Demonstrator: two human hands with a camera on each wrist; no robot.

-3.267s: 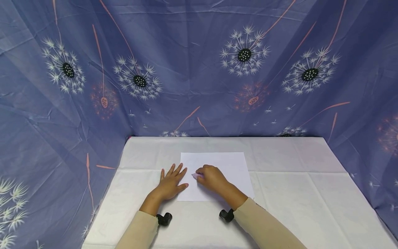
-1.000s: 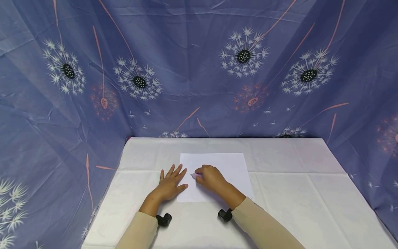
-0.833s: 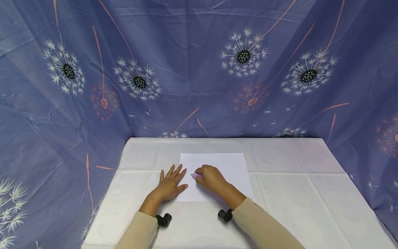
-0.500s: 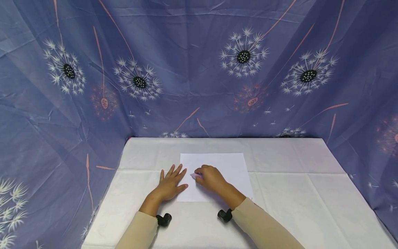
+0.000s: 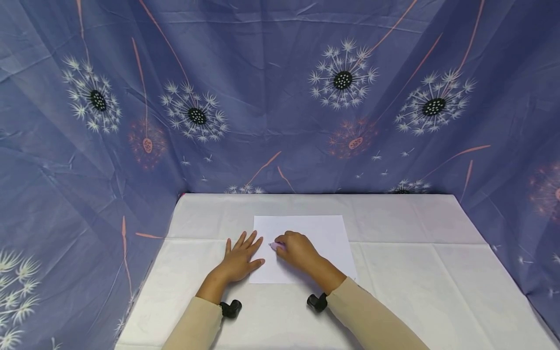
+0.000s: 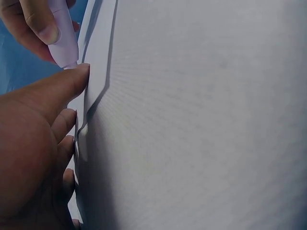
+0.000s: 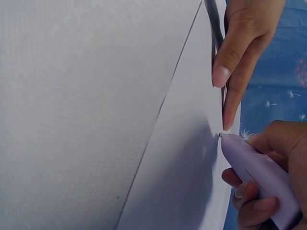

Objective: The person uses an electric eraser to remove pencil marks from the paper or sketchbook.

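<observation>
A white sheet of paper (image 5: 315, 228) lies flat on the table. My left hand (image 5: 237, 262) rests palm down with fingers spread, its thumb and fingertips over the sheet's left edge. Thumb and curled fingers of my right hand (image 5: 302, 253) grip a thick, light purple pen-like tool (image 7: 261, 172) with a narrow whitish tip. In the head view that tip points left, close over the paper and near the left fingertips. The right wrist view shows a seam along the tool's body and a dark rear end; I cannot tell its exact kind. My right hand covers part of the sheet.
A white cloth with fold creases covers the table (image 5: 415, 272). Blue curtains (image 5: 262, 97) printed with dandelions hang behind it and along both sides. A black wrist camera (image 5: 232, 308) sits by the left sleeve, another black camera (image 5: 317, 302) by the right sleeve.
The right hand and the purple tool's tip have shifted by only a small amount, slightly to the right since half a second ago. My left hand and the paper stay in place.
</observation>
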